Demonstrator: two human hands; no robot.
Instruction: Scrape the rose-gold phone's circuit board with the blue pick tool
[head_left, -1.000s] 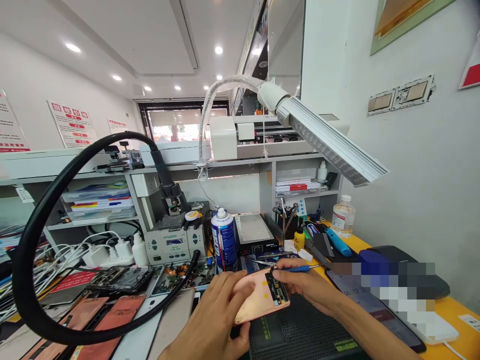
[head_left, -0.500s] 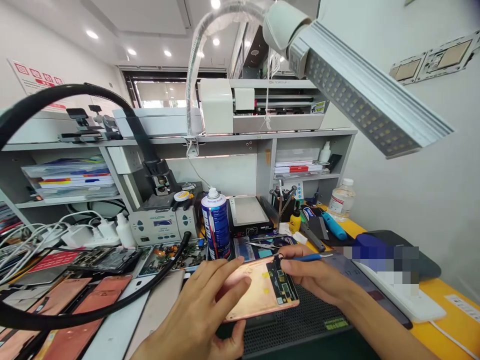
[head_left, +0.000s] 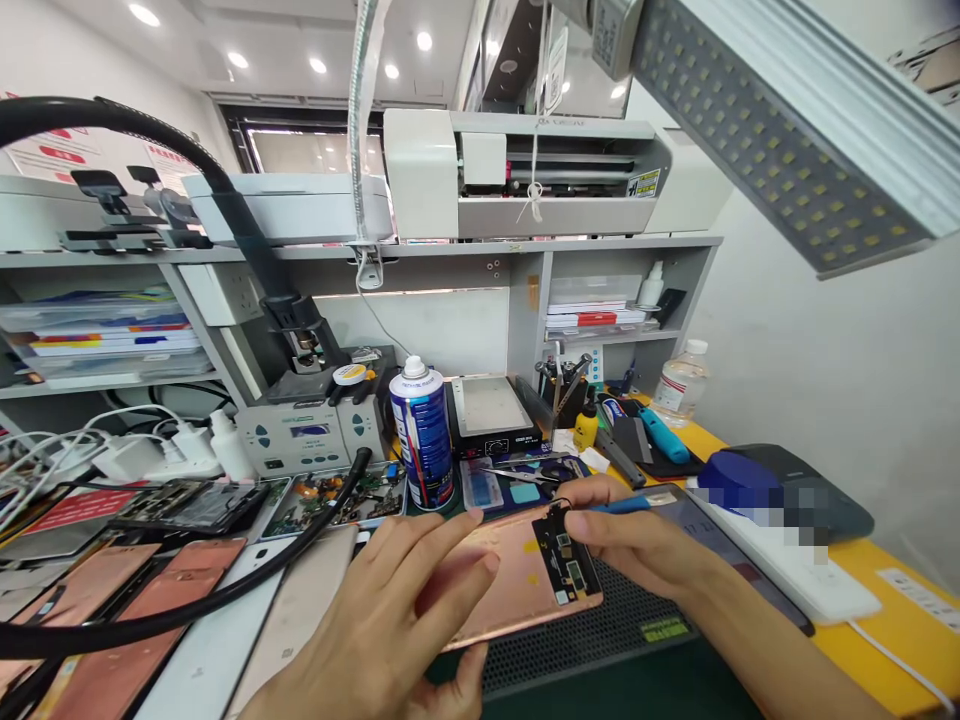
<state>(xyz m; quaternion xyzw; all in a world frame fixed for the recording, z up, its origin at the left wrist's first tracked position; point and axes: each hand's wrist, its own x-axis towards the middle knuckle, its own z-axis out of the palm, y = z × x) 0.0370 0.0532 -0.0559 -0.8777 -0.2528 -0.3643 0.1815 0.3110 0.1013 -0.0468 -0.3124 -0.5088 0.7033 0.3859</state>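
While a coppery panel [head_left: 514,575] is gripped by left hand [head_left: 382,600] and right hand [head_left: 645,545], a blue tool [head_left: 622,504] is held by the latter.

The single view, from the wearer's head, faces forward and slightly down over the table [head_left: 862,572], close behind the left hand [head_left: 382,610] and right hand [head_left: 637,540], taking in the shelf [head_left: 450,252] beyond.

We seem to be in a phone-repair workshop; left of our blue spray can [head_left: 421,445] sit a control station [head_left: 304,450], loose circuit boards [head_left: 311,495] and coppery phone panels [head_left: 195,570]; right of it, we see a tool holder [head_left: 555,395].
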